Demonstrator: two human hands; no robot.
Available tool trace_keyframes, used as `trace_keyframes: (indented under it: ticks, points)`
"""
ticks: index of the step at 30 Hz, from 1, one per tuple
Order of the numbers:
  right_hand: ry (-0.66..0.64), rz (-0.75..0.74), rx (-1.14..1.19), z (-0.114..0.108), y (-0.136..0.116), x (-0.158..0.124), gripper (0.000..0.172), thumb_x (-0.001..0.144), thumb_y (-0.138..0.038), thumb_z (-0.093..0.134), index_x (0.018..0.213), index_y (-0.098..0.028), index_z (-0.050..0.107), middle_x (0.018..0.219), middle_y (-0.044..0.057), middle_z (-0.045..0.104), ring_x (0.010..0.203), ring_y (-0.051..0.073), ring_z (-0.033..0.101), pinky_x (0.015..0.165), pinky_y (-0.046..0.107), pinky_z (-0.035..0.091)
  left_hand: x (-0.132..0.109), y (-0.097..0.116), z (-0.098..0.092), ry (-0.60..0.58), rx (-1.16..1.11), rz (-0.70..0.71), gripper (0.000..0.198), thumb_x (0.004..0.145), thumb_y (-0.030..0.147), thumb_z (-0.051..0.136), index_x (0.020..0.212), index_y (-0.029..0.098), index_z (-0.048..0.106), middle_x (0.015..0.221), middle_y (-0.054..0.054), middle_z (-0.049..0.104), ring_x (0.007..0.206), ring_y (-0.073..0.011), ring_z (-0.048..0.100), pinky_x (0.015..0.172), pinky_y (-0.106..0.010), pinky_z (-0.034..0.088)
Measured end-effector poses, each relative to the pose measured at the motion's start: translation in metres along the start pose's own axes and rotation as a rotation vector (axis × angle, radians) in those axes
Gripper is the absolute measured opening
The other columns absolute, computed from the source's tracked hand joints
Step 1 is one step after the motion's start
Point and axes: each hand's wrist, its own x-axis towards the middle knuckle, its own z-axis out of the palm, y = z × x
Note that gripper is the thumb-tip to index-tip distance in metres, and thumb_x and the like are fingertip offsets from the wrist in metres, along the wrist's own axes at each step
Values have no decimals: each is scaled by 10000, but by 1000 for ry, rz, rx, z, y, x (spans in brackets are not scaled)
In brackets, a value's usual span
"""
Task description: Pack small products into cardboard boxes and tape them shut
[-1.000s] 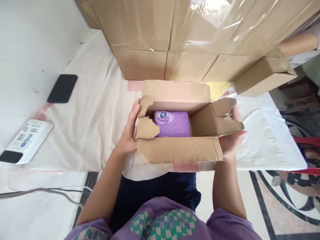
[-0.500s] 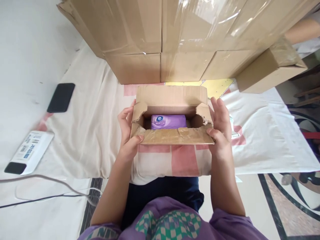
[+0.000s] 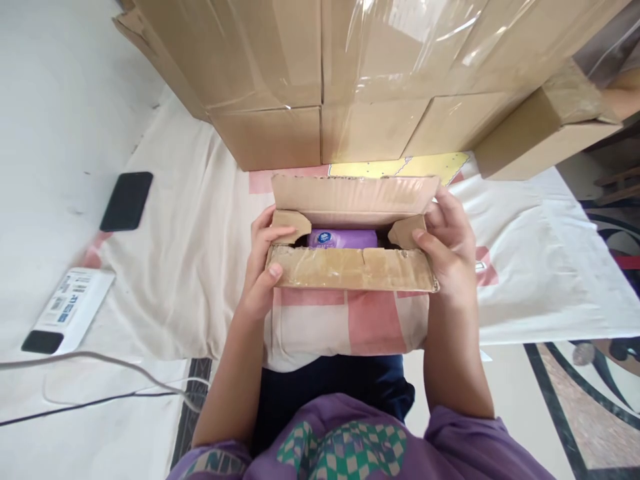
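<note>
A small brown cardboard box (image 3: 350, 267) rests on a cloth-covered cushion (image 3: 345, 323) in front of me. Inside it lies a purple packet (image 3: 343, 238), mostly hidden by the flaps. My left hand (image 3: 265, 263) grips the box's left end, fingers pressing the torn left side flap inward and thumb on the front flap. My right hand (image 3: 447, 250) grips the right end, fingers folding the right side flap inward. The back flap stands up and the front flap is raised toward it.
Large plastic-wrapped cartons (image 3: 370, 73) stand stacked right behind the box. A black phone (image 3: 126, 201) and a white device (image 3: 67, 310) with a cable (image 3: 100, 363) lie on the left. A smaller carton (image 3: 543, 130) juts out at right, another person's arm behind it.
The side flaps have been pushed inward and the front flap raised, so less of the purple packet shows. Both hands slid from the box's sides onto its flaps.
</note>
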Motion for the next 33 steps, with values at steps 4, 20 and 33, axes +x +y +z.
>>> trace_keyframes:
  ticks: [4, 20, 33]
  points:
    - [101, -211, -34, -3, 3, -2, 385, 1012, -527, 450, 1334, -364, 585, 1511, 50, 561, 1484, 338, 477, 1143, 594, 461, 6, -2, -1, 34, -93, 71, 883, 827, 757, 615, 1586, 478, 260, 1593, -13, 433, 1493, -371, 423, 1211, -556, 408]
    - [244, -270, -301, -23, 3, -20, 436, 1050, -426, 307, 1184, -329, 710, 1524, 39, 536, 1395, 338, 553, 1140, 632, 456, 4, 27, -22, -86, 500, 348, 351, 896, 489, 660, 1209, 364, 757, 1242, -49, 731, 1426, -400, 438, 1269, -678, 174]
    - [475, 352, -274, -129, 52, -61, 312, 909, -426, 560, 998, -210, 768, 1160, 80, 755, 1133, 258, 688, 970, 414, 549, -19, 76, -7, 22, 708, 613, 349, 756, 318, 849, 1091, 391, 784, 1528, 61, 575, 1486, -412, 393, 1281, -687, 279]
